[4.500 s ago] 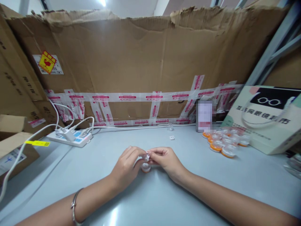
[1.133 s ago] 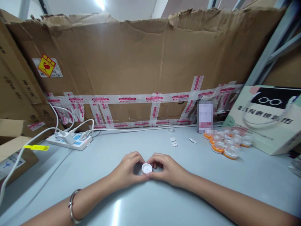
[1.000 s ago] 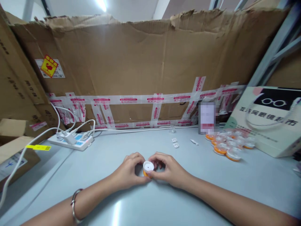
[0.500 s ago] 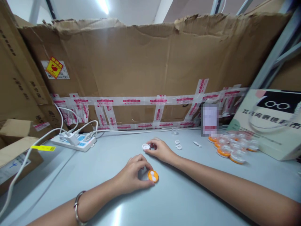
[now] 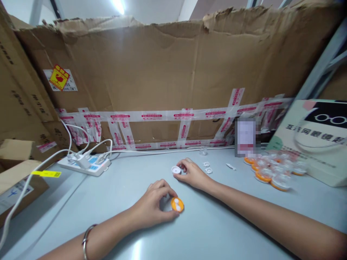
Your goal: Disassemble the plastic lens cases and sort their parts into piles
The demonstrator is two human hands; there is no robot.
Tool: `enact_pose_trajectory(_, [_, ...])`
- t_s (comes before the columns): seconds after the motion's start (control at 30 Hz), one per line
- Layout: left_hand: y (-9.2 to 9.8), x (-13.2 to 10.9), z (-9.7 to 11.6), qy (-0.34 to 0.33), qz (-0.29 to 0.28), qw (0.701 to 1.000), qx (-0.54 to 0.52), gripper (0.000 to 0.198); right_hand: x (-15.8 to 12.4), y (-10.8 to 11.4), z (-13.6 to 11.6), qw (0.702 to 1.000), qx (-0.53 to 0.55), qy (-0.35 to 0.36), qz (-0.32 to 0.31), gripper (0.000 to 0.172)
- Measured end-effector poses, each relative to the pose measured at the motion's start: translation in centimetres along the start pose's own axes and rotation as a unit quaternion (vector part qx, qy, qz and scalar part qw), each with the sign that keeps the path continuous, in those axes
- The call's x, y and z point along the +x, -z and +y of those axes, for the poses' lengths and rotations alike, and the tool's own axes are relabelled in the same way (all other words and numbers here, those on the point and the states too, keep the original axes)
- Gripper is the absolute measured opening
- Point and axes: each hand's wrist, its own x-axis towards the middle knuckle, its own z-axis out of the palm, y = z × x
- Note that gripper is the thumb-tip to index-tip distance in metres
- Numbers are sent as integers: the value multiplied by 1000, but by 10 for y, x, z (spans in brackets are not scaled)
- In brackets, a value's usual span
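Observation:
Between thumb and fingers, my left hand (image 5: 154, 204) grips a round orange disc (image 5: 173, 204) with two white circles on its face, close to the tabletop. Farther off and to the right, my right hand (image 5: 191, 173) pinches the edge of a small white round cap (image 5: 176, 170) with a raised rim and a dark spot at its centre. Two small white plastic pieces (image 5: 208, 170) lie just right of my right hand. Beyond them is a slim white piece (image 5: 231, 167). A small clear part (image 5: 202, 151) sits near the back of the table.
Several clear-topped orange discs (image 5: 280, 181) cluster at the right, before a paper bag (image 5: 320, 144). A white power strip (image 5: 99, 167) with plugged cables stands at the left, near an open cardboard box (image 5: 21, 180). A large taped cardboard sheet (image 5: 151, 72) closes off the back.
My right hand has moved slightly right with the white cap. My left hand stays nearly in place with the orange disc. The whole view has shifted a little.

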Motion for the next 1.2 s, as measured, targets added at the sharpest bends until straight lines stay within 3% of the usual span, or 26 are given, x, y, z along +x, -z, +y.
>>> enact_pose_trajectory(0.1, [0,1,-2,8,0,1000,-3,27,-3,4,0,998,60,-20,14,45])
enact_pose_trajectory(0.2, [0,3,-5,18,-3,1000,-15,30,-20,9,0,991,136,-19,5,33])
enact_pose_trajectory(0.27, [-1,4,-7,22,-4,1000,-22,32,-37,13,-1,986,161,6,-44,29])
enact_pose_trajectory(0.43, [-1,8,-9,22,-6,999,-32,32,-64,16,-9,985,103,60,-123,45])
enact_pose_trajectory(0.63, [1,9,-9,17,-3,999,-43,39,-62,14,-14,982,98,67,-144,25])
enact_pose_trajectory(0.83, [4,11,-6,6,-4,998,-68,17,-68,14,-14,981,95,106,-135,23])
enact_pose_trajectory(1.0, [6,14,-1,-41,-34,999,1,14,-69,16,-15,977,87,123,-153,23])
enact_pose_trajectory(1.2, [8,15,-1,-158,-60,978,122,23,-67,20,-16,975,96,104,-172,24])
